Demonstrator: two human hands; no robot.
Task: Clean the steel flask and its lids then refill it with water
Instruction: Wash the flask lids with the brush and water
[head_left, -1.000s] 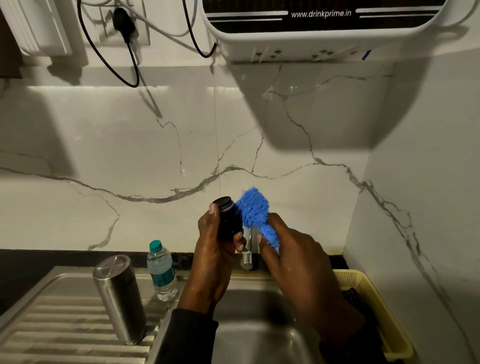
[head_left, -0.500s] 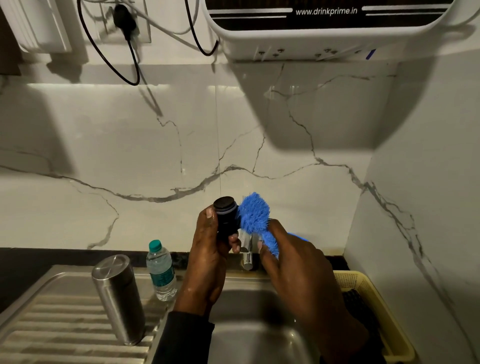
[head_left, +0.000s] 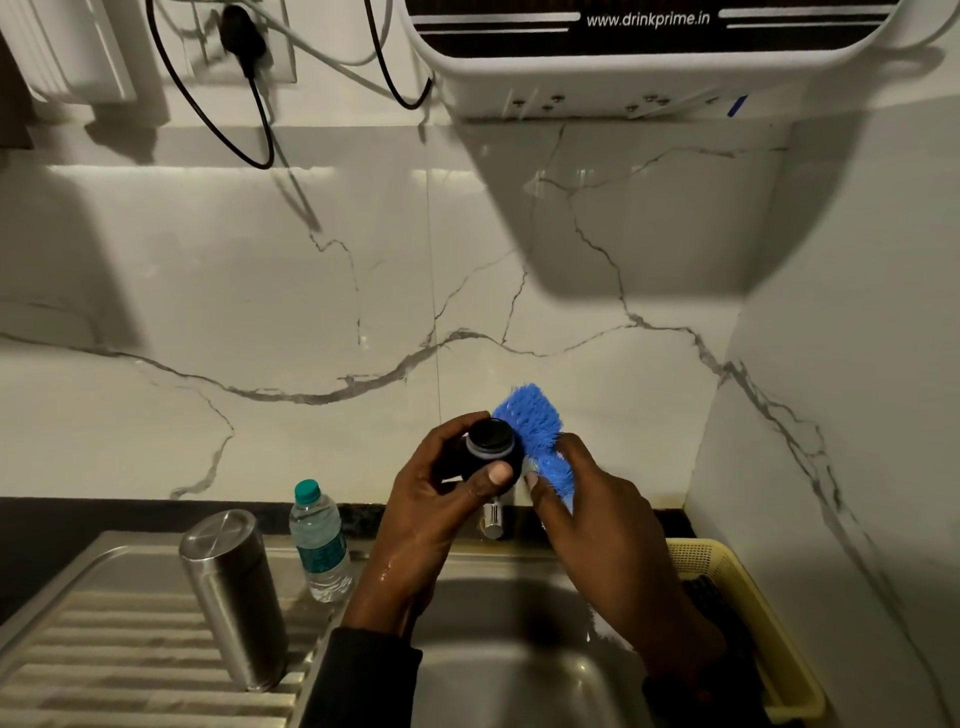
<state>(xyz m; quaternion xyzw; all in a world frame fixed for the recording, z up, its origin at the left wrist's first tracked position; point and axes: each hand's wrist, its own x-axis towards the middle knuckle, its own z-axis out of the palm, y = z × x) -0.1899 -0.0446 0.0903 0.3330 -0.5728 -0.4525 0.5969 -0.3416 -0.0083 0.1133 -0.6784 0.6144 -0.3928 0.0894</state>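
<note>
Both my hands stay clamped above the sink (head_left: 519, 675): left hand (head_left: 441, 499) has turned the black lid (head_left: 491, 447) mouth-up, right hand (head_left: 597, 514) keeps the blue brush (head_left: 535, 426) against it. Lid scrubbing continues, I judge.

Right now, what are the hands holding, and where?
Left hand grips the black lid round its sides; right hand holds the blue brush by its handle.

steel drainboard (head_left: 104, 649) carries upright steel flask (head_left: 234, 597), plastic water bottle (head_left: 319, 545) just behind.
</note>
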